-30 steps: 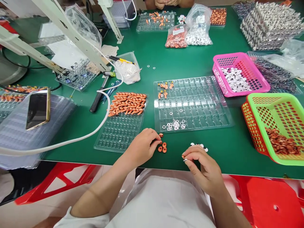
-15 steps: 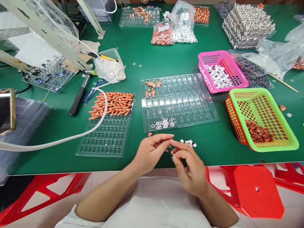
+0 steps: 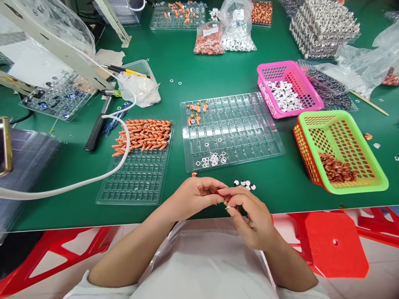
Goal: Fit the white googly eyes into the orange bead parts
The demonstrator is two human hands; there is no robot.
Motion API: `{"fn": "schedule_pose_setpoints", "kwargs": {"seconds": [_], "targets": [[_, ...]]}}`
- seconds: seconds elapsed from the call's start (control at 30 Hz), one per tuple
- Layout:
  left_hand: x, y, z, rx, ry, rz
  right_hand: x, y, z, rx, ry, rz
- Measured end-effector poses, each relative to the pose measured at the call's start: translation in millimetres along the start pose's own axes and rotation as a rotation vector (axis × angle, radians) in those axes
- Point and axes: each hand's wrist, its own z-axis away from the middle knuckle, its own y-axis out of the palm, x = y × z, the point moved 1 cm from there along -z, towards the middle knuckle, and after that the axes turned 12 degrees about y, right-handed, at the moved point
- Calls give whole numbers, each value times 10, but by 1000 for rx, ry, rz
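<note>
My left hand point(image 3: 198, 198) and my right hand point(image 3: 252, 216) meet at the table's front edge, fingertips nearly touching. Between them shows a small orange plastic part point(image 3: 225, 203), mostly hidden by the fingers. My right thumb and forefinger pinch a tiny white piece point(image 3: 227, 207) just below it. My left fingers are closed around the orange part's other side. Several white-and-black discs point(image 3: 245, 184) lie just beyond my right hand. An orange piece point(image 3: 194, 175) rests beyond my left hand, by the clear compartment tray point(image 3: 249, 143), which holds white rings point(image 3: 213, 159) and a few orange assemblies point(image 3: 197, 108).
On the left are a tray of orange parts point(image 3: 140, 137), a white cable point(image 3: 77, 183) crossing it and a hammer point(image 3: 95, 132). To the right stand a pink basket point(image 3: 314, 99) of white discs and a green basket point(image 3: 374, 162) of brown-orange pieces. Filled bags point(image 3: 209, 39) sit behind.
My left hand has turned slightly, its thumb now lower and its fingertips closer to the right hand. The whole view has shifted a little.
</note>
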Motion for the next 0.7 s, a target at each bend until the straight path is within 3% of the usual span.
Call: {"fn": "schedule_pose_setpoints", "kwargs": {"seconds": [0.3,0.47,0.7], "targets": [[95,68,72,-224,58,-58,-82,-119,-7,-114,203,-138],[80,153,76,-225,169,-286,-34,-85,-65,-83,244,-118],[91,155,89,-145,461,-600,-21,-90,-134,-12,341,-52]]}}
